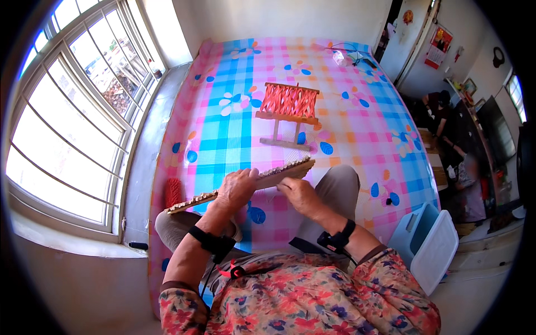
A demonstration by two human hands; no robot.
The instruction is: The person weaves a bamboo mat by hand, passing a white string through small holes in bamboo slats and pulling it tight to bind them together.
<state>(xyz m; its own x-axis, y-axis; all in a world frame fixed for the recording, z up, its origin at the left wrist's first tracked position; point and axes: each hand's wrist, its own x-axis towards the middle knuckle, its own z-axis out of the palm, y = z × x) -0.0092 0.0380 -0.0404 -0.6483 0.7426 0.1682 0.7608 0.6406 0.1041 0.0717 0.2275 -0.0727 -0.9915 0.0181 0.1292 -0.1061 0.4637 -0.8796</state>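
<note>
A long, narrow wooden board (273, 180) lies slantwise above my lap, with a row of small pale, knobbly pieces along its far edge. My left hand (237, 188) is closed over the middle of the board, fingers wrapped on its far side. Close to the board's right part, my right hand (300, 195) has its fingers curled together at the near edge; whatever they pinch is hidden. Beyond the board stands a small wooden stand (285, 144) bearing a frame laced with orange-red strands (289, 101). A red bundle (173, 192) rests beside my left knee.
I sit on a checked, flowered sheet (229, 148). A barred window (67, 134) lines the left side. At right are a blue tub (416, 226) with a white lid (435, 251) and a small black object (389, 201). Two people (438, 114) sit beyond the right edge.
</note>
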